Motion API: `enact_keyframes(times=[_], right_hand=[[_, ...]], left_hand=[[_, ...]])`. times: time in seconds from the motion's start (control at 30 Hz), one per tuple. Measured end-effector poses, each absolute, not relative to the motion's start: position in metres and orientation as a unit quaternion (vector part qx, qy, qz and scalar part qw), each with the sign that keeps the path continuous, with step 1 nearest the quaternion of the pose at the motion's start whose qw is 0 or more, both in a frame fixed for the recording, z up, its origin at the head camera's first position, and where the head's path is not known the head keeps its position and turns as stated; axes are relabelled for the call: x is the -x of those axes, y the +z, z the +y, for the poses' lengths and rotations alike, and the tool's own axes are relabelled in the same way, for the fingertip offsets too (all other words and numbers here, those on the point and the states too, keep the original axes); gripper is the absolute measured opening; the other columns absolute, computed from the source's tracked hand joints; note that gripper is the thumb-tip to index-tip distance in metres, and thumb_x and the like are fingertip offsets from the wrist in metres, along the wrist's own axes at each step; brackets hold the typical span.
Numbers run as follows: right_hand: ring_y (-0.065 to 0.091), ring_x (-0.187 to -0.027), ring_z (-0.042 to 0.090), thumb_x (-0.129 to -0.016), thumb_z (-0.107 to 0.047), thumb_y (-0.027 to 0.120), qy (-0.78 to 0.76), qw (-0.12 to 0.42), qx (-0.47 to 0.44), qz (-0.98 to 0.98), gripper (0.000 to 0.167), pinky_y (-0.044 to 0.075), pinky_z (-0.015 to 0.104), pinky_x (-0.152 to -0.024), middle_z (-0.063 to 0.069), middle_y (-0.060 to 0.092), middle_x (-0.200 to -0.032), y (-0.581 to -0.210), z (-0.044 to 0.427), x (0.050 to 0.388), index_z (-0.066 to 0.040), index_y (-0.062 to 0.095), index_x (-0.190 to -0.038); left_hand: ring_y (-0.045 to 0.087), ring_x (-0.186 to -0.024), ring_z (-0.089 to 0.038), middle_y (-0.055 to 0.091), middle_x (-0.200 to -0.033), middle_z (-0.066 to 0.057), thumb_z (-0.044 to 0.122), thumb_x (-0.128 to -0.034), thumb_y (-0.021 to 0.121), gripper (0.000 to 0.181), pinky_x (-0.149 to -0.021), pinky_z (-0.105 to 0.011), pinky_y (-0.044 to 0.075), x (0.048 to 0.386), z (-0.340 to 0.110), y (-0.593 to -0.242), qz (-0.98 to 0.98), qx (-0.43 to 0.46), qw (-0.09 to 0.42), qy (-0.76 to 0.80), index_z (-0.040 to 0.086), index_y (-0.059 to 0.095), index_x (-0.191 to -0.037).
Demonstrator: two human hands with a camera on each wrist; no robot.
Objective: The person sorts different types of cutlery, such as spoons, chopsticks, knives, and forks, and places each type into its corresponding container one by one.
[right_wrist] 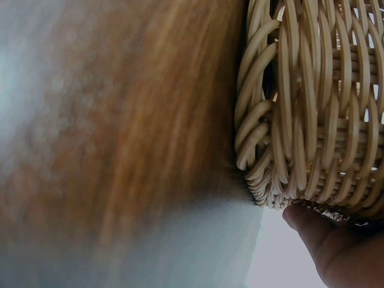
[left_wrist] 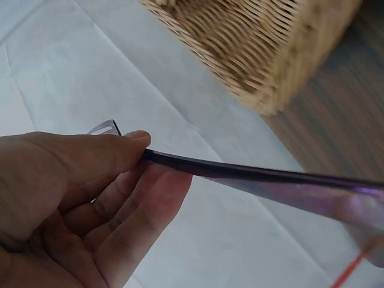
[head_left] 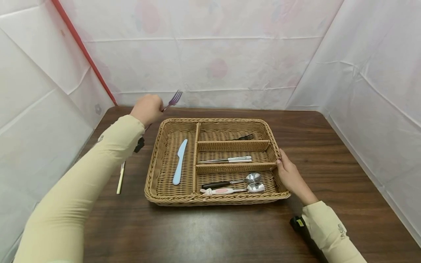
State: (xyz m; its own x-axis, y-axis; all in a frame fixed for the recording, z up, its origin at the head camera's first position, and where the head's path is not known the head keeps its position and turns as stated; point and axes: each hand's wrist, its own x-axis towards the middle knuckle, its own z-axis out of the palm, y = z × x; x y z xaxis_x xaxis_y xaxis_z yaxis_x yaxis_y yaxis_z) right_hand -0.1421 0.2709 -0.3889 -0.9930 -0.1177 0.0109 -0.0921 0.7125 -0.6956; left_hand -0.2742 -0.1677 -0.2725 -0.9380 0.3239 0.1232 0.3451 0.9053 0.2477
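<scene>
My left hand (head_left: 148,108) pinches a shiny purple fork (head_left: 175,98) between thumb and fingers, tines up, beyond the back left corner of a wicker cutlery basket (head_left: 217,198). The left wrist view shows the fork's long handle (left_wrist: 270,175) extending out from the fingers. At the basket's right side, my right hand (head_left: 291,177) grips the rim. Its thumb (right_wrist: 315,231) shows against the weave in the right wrist view. Inside the basket lie a light blue knife (head_left: 179,164), a dark fork (head_left: 246,137), chopsticks (head_left: 239,159), a black-handled spoon (head_left: 217,185) and a rabbit-handled spoon (head_left: 223,191).
A utensil with a pale yellow handle (head_left: 120,179) lies on the dark wooden table (head_left: 204,233) left of the basket, its far part behind the left arm. White sheeting (head_left: 210,62) surrounds the table at the back and sides.
</scene>
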Motion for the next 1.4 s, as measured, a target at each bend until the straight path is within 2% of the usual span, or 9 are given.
enact_keyframes(times=[0.13, 0.23, 0.33, 0.63, 0.7, 0.8, 0.87, 1.17, 1.4], right_hand=[[0.021, -0.135, 0.049, -0.104, -0.009, 0.029, -0.377, 0.023, 0.053, 0.924, 0.052, 0.019, 0.057, -0.107, 0.036, 0.018, -0.147, -0.389, 0.271, 0.143, 0.009, 0.007, -0.148], [0.021, -0.135, 0.048, -0.104, -0.008, 0.029, -0.378, 0.025, 0.050, 0.924, 0.053, 0.020, 0.057, -0.107, 0.036, 0.019, -0.147, -0.388, 0.270, 0.143, 0.009, 0.007, -0.148], [0.021, -0.134, 0.049, -0.104, -0.008, 0.029, -0.379, 0.026, 0.050, 0.924, 0.053, 0.020, 0.058, -0.107, 0.036, 0.019, -0.147, -0.387, 0.270, 0.143, 0.009, 0.007, -0.148], [0.023, -0.135, 0.047, -0.104, -0.008, 0.030, -0.383, 0.020, 0.054, 0.922, 0.052, 0.021, 0.057, -0.107, 0.036, 0.022, -0.146, -0.388, 0.270, 0.142, 0.007, 0.008, -0.149], [0.022, -0.135, 0.047, -0.104, -0.008, 0.029, -0.382, 0.021, 0.052, 0.922, 0.052, 0.020, 0.057, -0.107, 0.035, 0.021, -0.147, -0.387, 0.269, 0.142, 0.007, 0.008, -0.148], [0.022, -0.135, 0.047, -0.104, -0.009, 0.029, -0.381, 0.024, 0.049, 0.923, 0.052, 0.020, 0.057, -0.108, 0.036, 0.021, -0.146, -0.387, 0.269, 0.141, 0.007, 0.007, -0.149], [0.022, -0.135, 0.046, -0.104, -0.010, 0.029, -0.381, 0.025, 0.048, 0.923, 0.053, 0.020, 0.057, -0.108, 0.035, 0.022, -0.147, -0.386, 0.268, 0.141, 0.007, 0.007, -0.149], [0.020, -0.136, 0.046, -0.104, -0.010, 0.028, -0.386, 0.028, 0.050, 0.921, 0.053, 0.020, 0.057, -0.107, 0.035, 0.018, -0.148, -0.385, 0.268, 0.140, 0.007, 0.006, -0.149], [0.021, -0.135, 0.047, -0.104, -0.007, 0.029, -0.386, 0.020, 0.050, 0.921, 0.052, 0.020, 0.057, -0.108, 0.035, 0.019, -0.147, -0.387, 0.269, 0.138, 0.008, 0.008, -0.148]], left_hand=[[0.039, -0.052, -0.018, 0.050, -0.052, -0.003, -0.005, -0.0773, 0.059, 0.018, -0.049, -0.032, 0.037, 0.279, -0.147, -0.268, -0.974, 0.186, 0.020, -0.124, 0.001, 0.061, -0.060], [0.043, -0.055, -0.020, 0.054, -0.057, -0.006, -0.006, -0.0778, 0.061, 0.015, -0.055, -0.037, 0.043, 0.281, -0.132, -0.266, -0.973, 0.203, 0.017, -0.109, -0.001, 0.062, -0.064], [0.044, -0.058, -0.021, 0.055, -0.059, -0.006, -0.007, -0.0782, 0.061, 0.017, -0.059, -0.038, 0.044, 0.281, -0.118, -0.263, -0.970, 0.221, 0.021, -0.097, 0.001, 0.061, -0.063], [0.045, -0.064, -0.021, 0.057, -0.066, -0.007, -0.005, -0.0810, 0.063, 0.020, -0.062, -0.038, 0.044, 0.283, -0.085, -0.263, -0.963, 0.259, 0.035, -0.072, 0.005, 0.058, -0.064], [0.050, -0.065, -0.022, 0.061, -0.070, -0.009, -0.004, -0.0822, 0.064, 0.016, -0.064, -0.038, 0.047, 0.283, -0.078, -0.265, -0.960, 0.270, 0.039, -0.067, 0.003, 0.062, -0.067], [0.061, -0.076, -0.027, 0.067, -0.083, -0.013, -0.003, -0.0839, 0.064, 0.006, -0.070, -0.040, 0.052, 0.284, -0.069, -0.267, -0.958, 0.280, 0.034, -0.061, -0.001, 0.067, -0.079], [0.063, -0.083, -0.029, 0.067, -0.088, -0.014, -0.005, -0.0842, 0.064, 0.006, -0.073, -0.041, 0.052, 0.284, -0.063, -0.268, -0.957, 0.284, 0.028, -0.058, -0.001, 0.068, -0.084], [0.065, -0.082, -0.029, 0.068, -0.088, -0.013, -0.007, -0.0885, 0.057, 0.015, -0.073, -0.040, 0.053, 0.288, -0.040, -0.282, -0.951, 0.305, 0.031, -0.039, 0.000, 0.069, -0.086], [0.063, -0.082, -0.029, 0.067, -0.086, -0.013, -0.010, -0.0862, 0.056, 0.015, -0.072, -0.040, 0.052, 0.289, -0.025, -0.293, -0.944, 0.324, 0.043, -0.045, 0.001, 0.066, -0.085]])
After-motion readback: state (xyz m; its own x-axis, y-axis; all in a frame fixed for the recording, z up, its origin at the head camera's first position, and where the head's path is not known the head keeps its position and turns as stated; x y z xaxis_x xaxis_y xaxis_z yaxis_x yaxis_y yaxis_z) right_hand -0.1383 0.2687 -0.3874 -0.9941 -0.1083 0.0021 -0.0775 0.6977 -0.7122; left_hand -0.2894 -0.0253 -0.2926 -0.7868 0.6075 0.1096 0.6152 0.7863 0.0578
